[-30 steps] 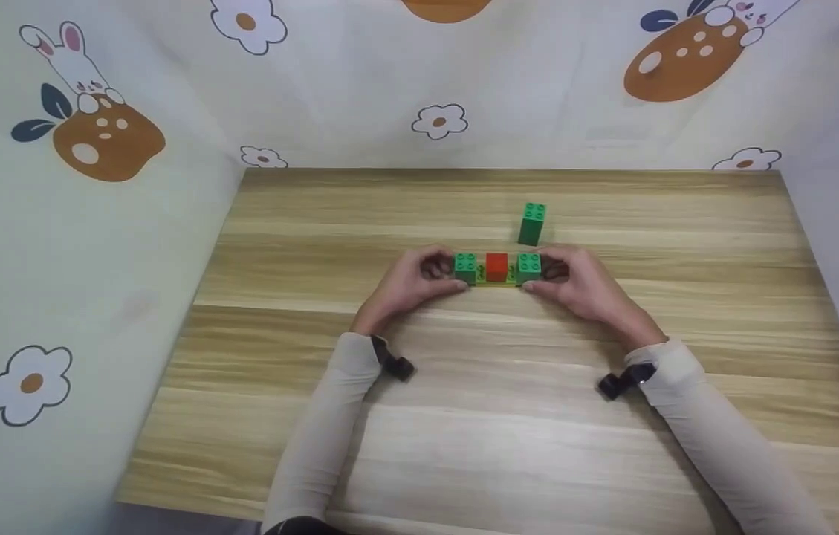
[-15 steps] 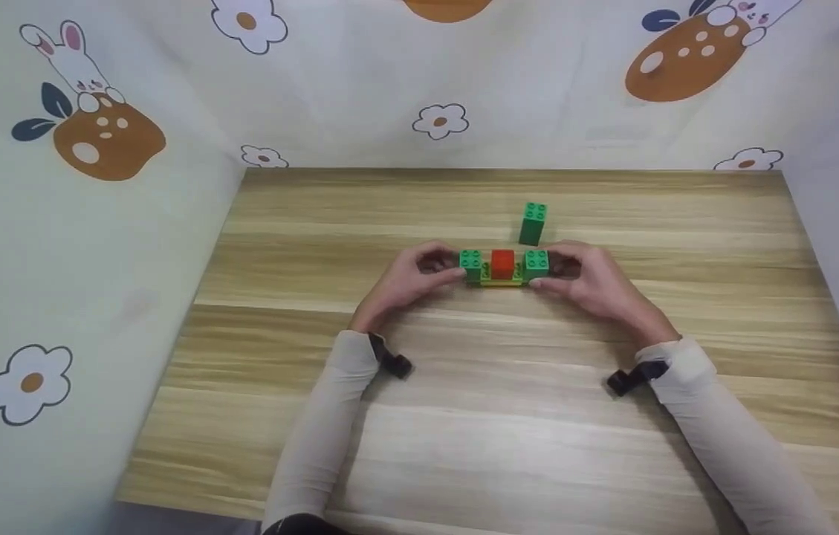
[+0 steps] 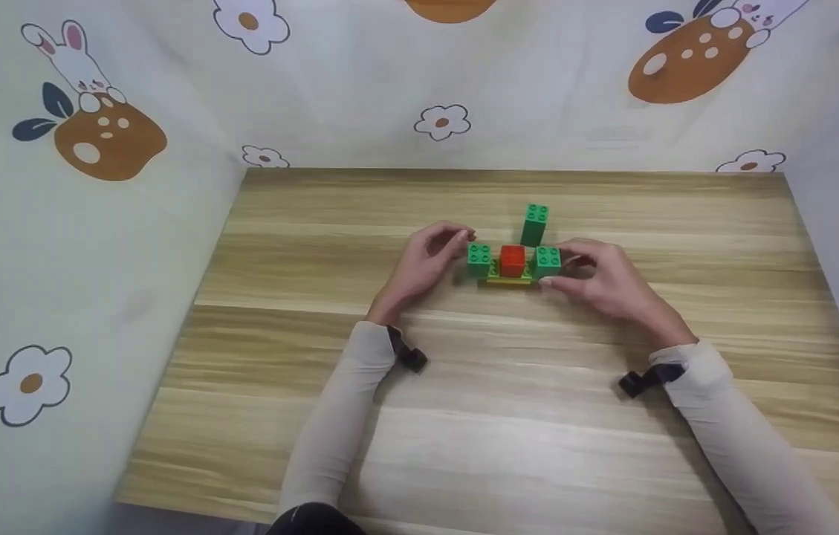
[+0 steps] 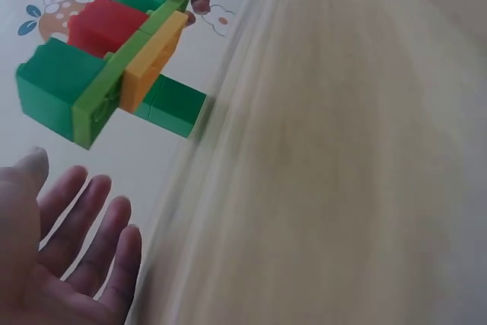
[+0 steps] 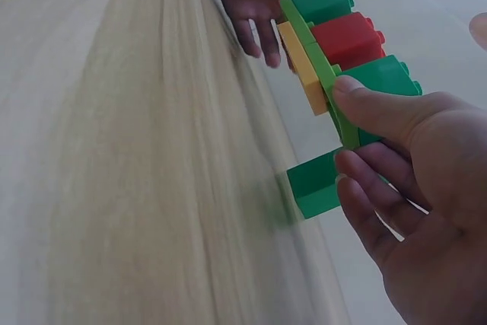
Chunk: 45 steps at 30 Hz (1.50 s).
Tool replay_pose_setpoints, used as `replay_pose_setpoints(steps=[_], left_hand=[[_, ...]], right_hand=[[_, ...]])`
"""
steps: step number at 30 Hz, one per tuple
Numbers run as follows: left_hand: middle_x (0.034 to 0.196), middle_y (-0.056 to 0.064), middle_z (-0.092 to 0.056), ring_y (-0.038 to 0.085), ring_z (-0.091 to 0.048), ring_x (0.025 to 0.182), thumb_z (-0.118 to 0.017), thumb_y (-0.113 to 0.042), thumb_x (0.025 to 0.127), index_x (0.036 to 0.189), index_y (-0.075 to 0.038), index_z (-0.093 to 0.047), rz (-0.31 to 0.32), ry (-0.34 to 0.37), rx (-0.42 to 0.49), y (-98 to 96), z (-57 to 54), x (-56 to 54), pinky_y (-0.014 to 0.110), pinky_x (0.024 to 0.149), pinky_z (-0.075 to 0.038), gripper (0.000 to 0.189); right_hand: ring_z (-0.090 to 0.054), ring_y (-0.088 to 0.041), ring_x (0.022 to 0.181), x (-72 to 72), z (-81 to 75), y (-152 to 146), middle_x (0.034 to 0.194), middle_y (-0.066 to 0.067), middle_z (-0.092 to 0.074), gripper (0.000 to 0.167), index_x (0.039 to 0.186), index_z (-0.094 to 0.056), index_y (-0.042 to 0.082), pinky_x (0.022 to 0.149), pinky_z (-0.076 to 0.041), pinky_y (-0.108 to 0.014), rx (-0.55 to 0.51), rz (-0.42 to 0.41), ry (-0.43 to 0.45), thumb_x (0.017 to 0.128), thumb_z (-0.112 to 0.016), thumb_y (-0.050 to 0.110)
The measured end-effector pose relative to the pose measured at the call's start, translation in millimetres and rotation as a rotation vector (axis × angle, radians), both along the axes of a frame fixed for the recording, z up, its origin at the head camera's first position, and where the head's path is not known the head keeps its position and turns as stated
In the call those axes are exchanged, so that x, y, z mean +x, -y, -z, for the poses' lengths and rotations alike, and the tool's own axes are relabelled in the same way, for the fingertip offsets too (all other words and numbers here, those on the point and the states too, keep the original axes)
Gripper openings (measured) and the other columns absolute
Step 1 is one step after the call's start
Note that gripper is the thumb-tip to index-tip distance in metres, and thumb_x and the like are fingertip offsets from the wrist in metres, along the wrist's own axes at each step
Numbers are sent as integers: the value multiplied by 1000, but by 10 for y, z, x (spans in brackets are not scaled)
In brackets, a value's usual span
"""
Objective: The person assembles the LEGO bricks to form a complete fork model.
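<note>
My right hand (image 3: 608,279) pinches the right end of a toy-brick assembly between thumb and fingers, holding it above the table. Along its top stand a left green brick (image 3: 478,260), a red brick (image 3: 512,261) and a right green brick (image 3: 547,261). Light green plates (image 4: 95,112) join them, with a yellow-orange brick (image 4: 154,58) underneath in the middle. Off the left end, my left hand (image 3: 426,260) has its fingers spread loosely, apart from the bricks in the left wrist view. Just behind the assembly, an upright green brick tower (image 3: 534,227) stands on the table.
The wood-grain table (image 3: 508,438) spreads under both arms. A pale patterned curtain (image 3: 345,82) encloses the back and sides. Each wrist wears a small black camera, such as the left one (image 3: 410,359).
My left hand has let go of the assembly's left end and drawn slightly back from it. The assembly, now in my right hand alone, has risen and shifted a little rightward. The tower stays put.
</note>
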<state>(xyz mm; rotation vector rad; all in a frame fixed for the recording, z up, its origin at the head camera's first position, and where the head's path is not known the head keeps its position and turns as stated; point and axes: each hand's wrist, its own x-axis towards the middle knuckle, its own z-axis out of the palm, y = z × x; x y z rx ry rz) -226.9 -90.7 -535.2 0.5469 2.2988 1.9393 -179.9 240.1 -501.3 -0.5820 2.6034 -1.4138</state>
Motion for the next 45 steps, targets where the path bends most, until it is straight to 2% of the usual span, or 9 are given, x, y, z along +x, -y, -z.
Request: replay_pose_setpoints(steps=[3,7,13,18,21,28,32,40,45], left_hand=[[128,9,-77,20,-73,120,-69,-28,109,129,-8,-74,0,10,23,-98,-9,-50,33,106,-60,29],[133,8,-76,18,-71,125,-72,-28,106,133,-8,-72,5,24,43,-227,-22,-113,31,112,-57,34],[137,6,-73,17,-70,127,-76,-28,104,138,-10,-70,33,44,58,-409,-12,-186,30,112,-57,39],[142,7,-72,18,-70,129,-79,-29,101,140,-14,-70,52,57,80,-538,-2,-231,31,112,-57,43],[146,7,-70,19,-68,132,-81,-31,100,141,-18,-70,61,91,92,-605,-1,-250,31,113,-56,45],[146,-2,-69,20,-65,137,-84,-32,97,143,-26,-69,83,154,112,-729,-5,-270,32,116,-54,49],[143,-6,-71,17,-68,132,-83,-28,98,143,-28,-69,78,135,91,-784,-4,-276,31,113,-56,48],[138,-3,-75,15,-73,115,-81,-21,99,144,-21,-70,59,98,15,-841,6,-281,29,101,-61,46],[136,-1,-75,15,-73,115,-81,-22,100,143,-19,-70,52,77,2,-823,18,-269,30,102,-60,45]], right_hand=[[-72,-21,108,19,-21,-22,123,-4,-79,44,132,-77,15,105,-62,-43,-2,-9,0,91,-90,25],[-72,-21,108,36,-25,-49,123,-3,-79,45,132,-77,16,103,-62,-32,-15,-26,-6,90,-91,24],[-73,-20,107,49,-22,-82,127,-3,-79,51,138,-75,19,97,-59,-18,-22,-40,-18,90,-91,24],[-72,-19,107,62,-49,-90,127,-1,-79,48,136,-76,20,98,-58,-17,-7,-39,-14,91,-91,27],[-72,-19,107,70,-65,-85,126,0,-79,45,132,-78,19,99,-58,-17,-6,-31,-16,90,-91,28],[-72,-19,107,80,-84,-91,122,0,-79,43,130,-78,18,98,-58,-17,-34,-17,-8,90,-92,27],[-72,-17,107,91,-94,-103,124,0,-79,44,130,-78,18,98,-57,-16,-37,-14,0,90,-91,26],[-73,-16,106,91,-98,-112,121,-1,-79,41,127,-79,16,97,-58,-17,-53,-4,-15,88,-92,25],[-72,-16,105,92,-98,-110,120,-1,-79,40,126,-79,16,96,-57,-16,-56,6,-20,89,-92,24]])
